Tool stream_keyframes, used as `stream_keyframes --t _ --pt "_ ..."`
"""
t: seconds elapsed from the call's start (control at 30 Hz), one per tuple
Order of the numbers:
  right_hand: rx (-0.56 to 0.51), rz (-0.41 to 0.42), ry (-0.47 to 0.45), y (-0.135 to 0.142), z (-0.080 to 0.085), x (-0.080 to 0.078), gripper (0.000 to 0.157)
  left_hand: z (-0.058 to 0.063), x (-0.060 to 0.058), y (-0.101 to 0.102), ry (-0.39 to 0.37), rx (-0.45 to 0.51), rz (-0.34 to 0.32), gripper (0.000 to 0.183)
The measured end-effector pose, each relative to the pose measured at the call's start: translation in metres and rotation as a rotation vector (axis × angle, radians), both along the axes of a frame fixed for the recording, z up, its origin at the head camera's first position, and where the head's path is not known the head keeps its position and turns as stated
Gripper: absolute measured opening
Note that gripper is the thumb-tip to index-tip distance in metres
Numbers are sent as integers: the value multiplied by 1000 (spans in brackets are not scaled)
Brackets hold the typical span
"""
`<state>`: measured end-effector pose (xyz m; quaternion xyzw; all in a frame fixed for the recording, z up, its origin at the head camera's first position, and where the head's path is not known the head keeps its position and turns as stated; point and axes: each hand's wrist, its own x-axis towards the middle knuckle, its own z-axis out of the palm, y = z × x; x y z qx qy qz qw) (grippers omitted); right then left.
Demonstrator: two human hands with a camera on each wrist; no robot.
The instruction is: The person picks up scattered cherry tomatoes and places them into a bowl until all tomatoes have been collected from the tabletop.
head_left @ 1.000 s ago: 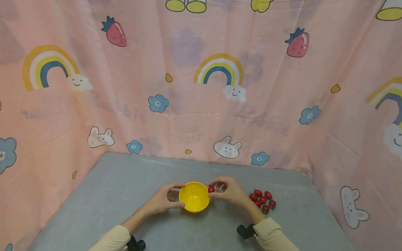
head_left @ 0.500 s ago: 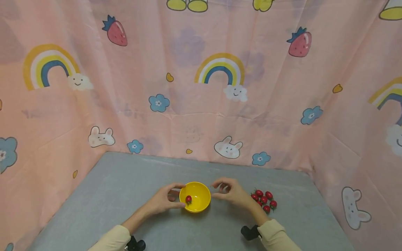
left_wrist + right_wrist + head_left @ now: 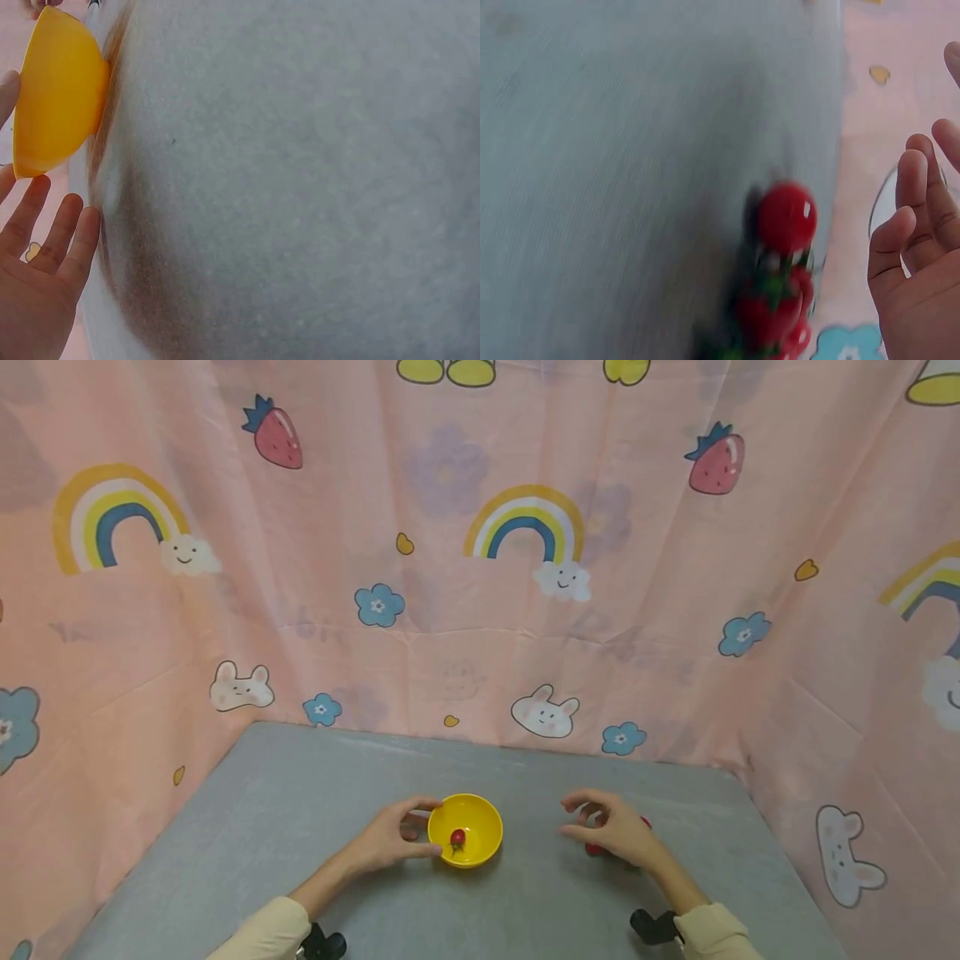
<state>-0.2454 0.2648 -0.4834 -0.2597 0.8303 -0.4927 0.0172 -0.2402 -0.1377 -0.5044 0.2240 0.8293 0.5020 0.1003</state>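
A yellow bowl (image 3: 482, 823) stands mid-table, and one red cherry tomato (image 3: 457, 837) with a green stem lies inside it. My left hand (image 3: 392, 835) holds the bowl's left side, thumb at the near rim and index finger at the far rim. In the left wrist view the other fingers spread below the bowl (image 3: 60, 94). To the right, my right hand (image 3: 617, 833) is in the air with loosely bent fingers and nothing between them. It hides most of a cluster of cherry tomatoes (image 3: 593, 849); several of these tomatoes (image 3: 786, 217) show blurred in the right wrist view.
The grey tabletop (image 3: 337, 777) runs back to a pink printed curtain (image 3: 450, 668), which also encloses both sides. Black wrist mounts (image 3: 654, 927) sit by the cream sleeves (image 3: 716, 933).
My right hand let the cherry tomato drop into the bowl, then moved right, back over the cluster. The tomato has shifted slightly in the bowl. My left hand has stayed at the bowl.
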Motion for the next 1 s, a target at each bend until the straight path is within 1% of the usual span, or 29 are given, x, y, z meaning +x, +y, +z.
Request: stream_keyframes --t 0.17,0.43,0.63,0.77,0.9,1.0 --pt "-9 -41 14 25 -3 4 36 1 0 1 3 -8 2 61" --pt "65 -132 -17 62 -1 17 39 2 1 2 7 -15 -5 61" --pt "90 -189 7 85 -1 29 42 2 0 1 7 -17 -3 61" --pt "132 -244 -20 100 -4 34 46 1 0 1 7 -19 -5 61" --pt "167 -249 -37 113 -7 35 52 1 -1 1 5 -15 -5 60" --pt "189 -229 -33 122 -11 35 55 0 -1 1 6 -11 -9 60"
